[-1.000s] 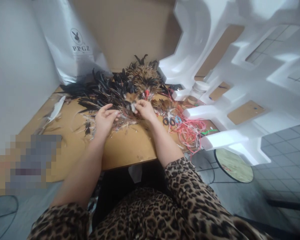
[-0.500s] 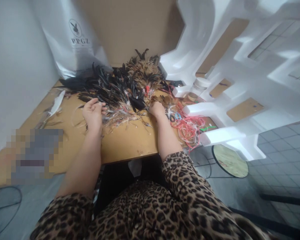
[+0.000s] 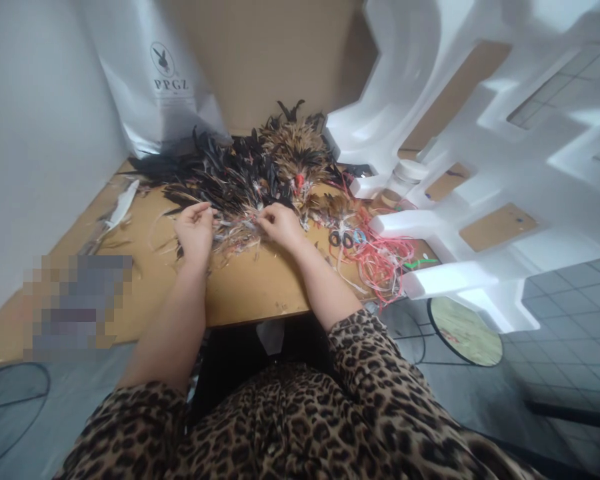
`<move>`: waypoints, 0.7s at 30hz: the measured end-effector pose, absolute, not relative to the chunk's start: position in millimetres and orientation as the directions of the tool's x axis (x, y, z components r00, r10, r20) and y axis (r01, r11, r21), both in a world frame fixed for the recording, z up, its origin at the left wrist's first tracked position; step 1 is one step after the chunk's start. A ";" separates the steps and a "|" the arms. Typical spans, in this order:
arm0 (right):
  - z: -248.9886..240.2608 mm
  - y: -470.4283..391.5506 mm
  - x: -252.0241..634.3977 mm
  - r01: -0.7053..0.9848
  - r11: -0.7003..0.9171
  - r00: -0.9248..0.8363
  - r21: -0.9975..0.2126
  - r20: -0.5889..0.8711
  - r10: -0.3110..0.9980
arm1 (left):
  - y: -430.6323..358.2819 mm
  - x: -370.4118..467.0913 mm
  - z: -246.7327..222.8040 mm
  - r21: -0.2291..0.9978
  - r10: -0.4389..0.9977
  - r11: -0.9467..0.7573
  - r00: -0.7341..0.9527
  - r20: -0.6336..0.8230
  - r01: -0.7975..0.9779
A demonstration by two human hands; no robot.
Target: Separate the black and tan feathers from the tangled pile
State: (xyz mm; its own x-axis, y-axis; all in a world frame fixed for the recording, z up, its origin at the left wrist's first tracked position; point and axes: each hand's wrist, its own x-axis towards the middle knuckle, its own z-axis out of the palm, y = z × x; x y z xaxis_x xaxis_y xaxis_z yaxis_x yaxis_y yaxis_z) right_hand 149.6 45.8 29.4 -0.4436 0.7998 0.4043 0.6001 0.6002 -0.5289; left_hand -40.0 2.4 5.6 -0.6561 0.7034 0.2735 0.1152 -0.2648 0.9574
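Black feathers point(image 3: 220, 163) lie in a heap across the back of the table, beside a bushy bundle of brown feathers point(image 3: 295, 147) with a red spot at its base. My left hand point(image 3: 195, 230) is in front of the black heap, thumb and fingers pinched together; what they grip is too small to make out. Close to its right, my right hand point(image 3: 280, 227) also pinches at the pale, tangled feather ends point(image 3: 237, 237), and its fingertips hide whatever is between them. Small brown feathers point(image 3: 330, 207) lie to the right of this hand.
Black-handled scissors point(image 3: 341, 239) lie near a tangle of pink string point(image 3: 383, 260). White foam packing point(image 3: 450, 277) stands along the right side, by a lidded jar point(image 3: 407, 173). A white feather point(image 3: 125, 203) rests at left, below a silver bag point(image 3: 165, 100).
My right hand has moved left, away from the brown feathers and towards my left hand, uncovering the scissors. My left hand stays over the same spot. The whole view has shifted slightly.
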 end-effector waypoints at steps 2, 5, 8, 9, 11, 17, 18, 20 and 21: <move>24.9 41.6 142.9 0.633 0.599 -0.495 -0.491 0.338 0.800 | 2.6 -39.6 4.1 0.949 0.696 -0.277 -0.648 0.308 0.154; 19.8 39.5 138.0 0.720 0.555 -0.493 -0.416 0.257 0.831 | 0.3 -35.8 2.8 0.925 0.690 -0.273 -0.616 0.380 0.264; 16.9 39.9 135.9 0.761 0.532 -0.490 -0.371 0.208 0.847 | -4.6 -28.4 3.1 0.864 0.693 -0.284 -0.533 0.485 0.417; 16.0 40.3 135.6 0.755 0.539 -0.494 -0.374 0.217 0.842 | -6.3 -25.6 3.5 0.838 0.702 -0.292 -0.492 0.515 0.460; 14.1 41.4 135.5 0.708 0.577 -0.504 -0.407 0.282 0.817 | -9.2 -20.4 4.6 0.797 0.704 -0.313 -0.438 0.560 0.516; 5.9 48.1 137.3 0.470 0.725 -0.418 -0.503 0.597 0.685 | -9.2 -14.8 7.0 0.848 0.726 -0.344 -0.458 0.513 0.403; 5.1 49.0 137.4 0.442 0.744 -0.398 -0.501 0.634 0.663 | -8.3 -15.3 7.5 0.897 0.758 -0.321 -0.485 0.435 0.303; 4.4 50.0 137.6 0.408 0.773 -0.370 -0.487 0.685 0.627 | -7.0 -17.3 9.1 0.961 0.831 -0.268 -0.490 0.264 0.065; 4.5 50.3 137.7 0.402 0.782 -0.359 -0.477 0.703 0.614 | -6.6 -18.7 10.2 0.967 0.861 -0.250 -0.468 0.201 -0.046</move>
State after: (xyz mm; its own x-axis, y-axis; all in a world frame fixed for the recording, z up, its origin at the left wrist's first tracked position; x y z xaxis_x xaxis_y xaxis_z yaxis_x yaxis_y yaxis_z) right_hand 137.7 50.3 4.5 -0.3587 0.6136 0.7035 0.4021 0.7817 -0.4767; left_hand -18.7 -6.6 10.2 -0.4678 0.8608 0.2005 -0.0460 -0.2503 0.9671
